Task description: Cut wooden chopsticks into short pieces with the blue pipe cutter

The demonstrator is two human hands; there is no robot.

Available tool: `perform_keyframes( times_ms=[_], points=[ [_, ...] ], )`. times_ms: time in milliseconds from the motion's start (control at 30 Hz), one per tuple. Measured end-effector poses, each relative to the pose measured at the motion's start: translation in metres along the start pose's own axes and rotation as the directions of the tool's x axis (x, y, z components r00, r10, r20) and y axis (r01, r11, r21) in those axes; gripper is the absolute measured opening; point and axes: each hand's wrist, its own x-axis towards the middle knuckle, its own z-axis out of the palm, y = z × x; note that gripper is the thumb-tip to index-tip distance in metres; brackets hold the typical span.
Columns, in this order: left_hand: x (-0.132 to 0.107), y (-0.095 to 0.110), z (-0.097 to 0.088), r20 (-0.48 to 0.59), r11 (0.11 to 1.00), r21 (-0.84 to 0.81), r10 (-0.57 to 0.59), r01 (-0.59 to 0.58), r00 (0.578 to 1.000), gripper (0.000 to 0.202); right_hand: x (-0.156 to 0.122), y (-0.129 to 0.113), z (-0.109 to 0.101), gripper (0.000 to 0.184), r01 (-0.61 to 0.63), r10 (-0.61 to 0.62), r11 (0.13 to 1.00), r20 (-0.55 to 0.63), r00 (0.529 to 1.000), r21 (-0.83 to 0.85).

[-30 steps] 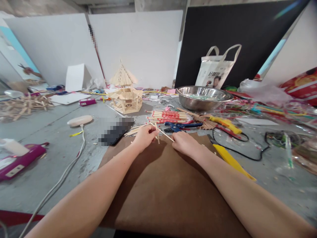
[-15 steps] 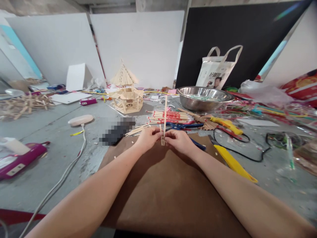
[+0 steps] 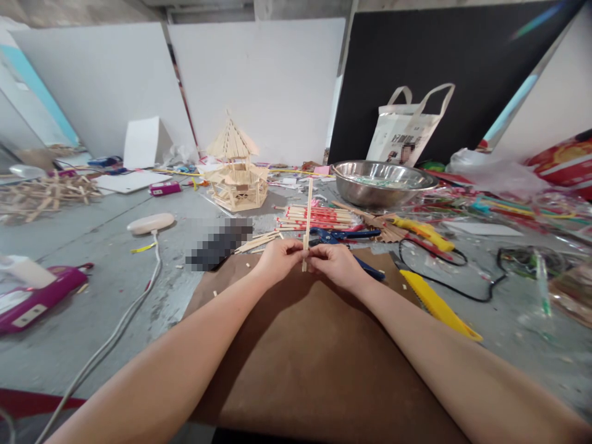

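Note:
Over the brown sheet [image 3: 296,345], my left hand [image 3: 280,259] pinches a short wooden stick [image 3: 304,242], held upright. A long wooden chopstick [image 3: 309,206] rises from the fingertips of my right hand [image 3: 335,262]. The two sticks stand side by side and seem to touch, their lower parts partly hidden by fingers. Just behind my hands lie a heap of chopsticks in red-and-white wrappers [image 3: 319,217], some bare sticks [image 3: 256,243] and blue-handled pliers [image 3: 342,235].
A wooden stick pavilion model [image 3: 235,179] stands behind, with a steel basin [image 3: 382,185] to its right. Yellow glue gun [image 3: 425,234] and yellow saw [image 3: 439,305] lie right. Left are a white corded device [image 3: 151,224] and purple power strip [image 3: 46,296].
The short stick in my left hand has come against the long chopstick, closing the small gap between them, and its top now sits beside it. My hands have otherwise barely moved.

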Motion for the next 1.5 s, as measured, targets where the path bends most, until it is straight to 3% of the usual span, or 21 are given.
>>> perform_keyframes(
  times_ms=[267,467,567,700,1000,1133,1500],
  points=[
    [-0.001,0.002,0.002,0.009,1.000,-0.011,-0.018,0.018,1.000,0.025,0.000,0.000,0.002,0.021,-0.045,0.045,0.998,0.003,0.999,0.040],
    [-0.001,0.003,0.003,-0.018,0.994,0.109,-0.009,0.011,1.000,0.025,0.000,-0.004,-0.007,0.018,-0.008,0.011,0.992,0.022,1.000,-0.124],
    [-0.001,0.003,0.003,-0.011,0.992,0.127,-0.015,0.017,1.000,0.027,0.001,-0.006,-0.011,0.021,-0.023,0.019,0.999,-0.086,0.996,-0.046],
    [-0.001,0.005,0.002,0.016,0.986,0.164,-0.018,0.015,1.000,0.030,0.002,-0.011,-0.008,0.031,0.056,-0.035,0.994,-0.216,0.976,0.091],
    [-0.004,0.012,0.002,0.024,0.971,0.237,0.036,-0.041,0.999,0.030,0.001,-0.020,-0.003,0.021,0.057,-0.012,0.973,-0.196,0.981,0.224],
    [-0.004,0.010,0.003,0.033,0.976,0.213,0.034,-0.041,0.999,0.032,0.000,-0.021,-0.005,0.020,0.059,-0.021,0.977,-0.186,0.982,0.203],
    [-0.004,0.011,0.006,0.074,0.990,0.142,0.001,-0.011,0.997,0.027,-0.001,-0.027,-0.003,0.021,0.026,0.044,0.941,-0.198,0.979,0.338]
  ],
)
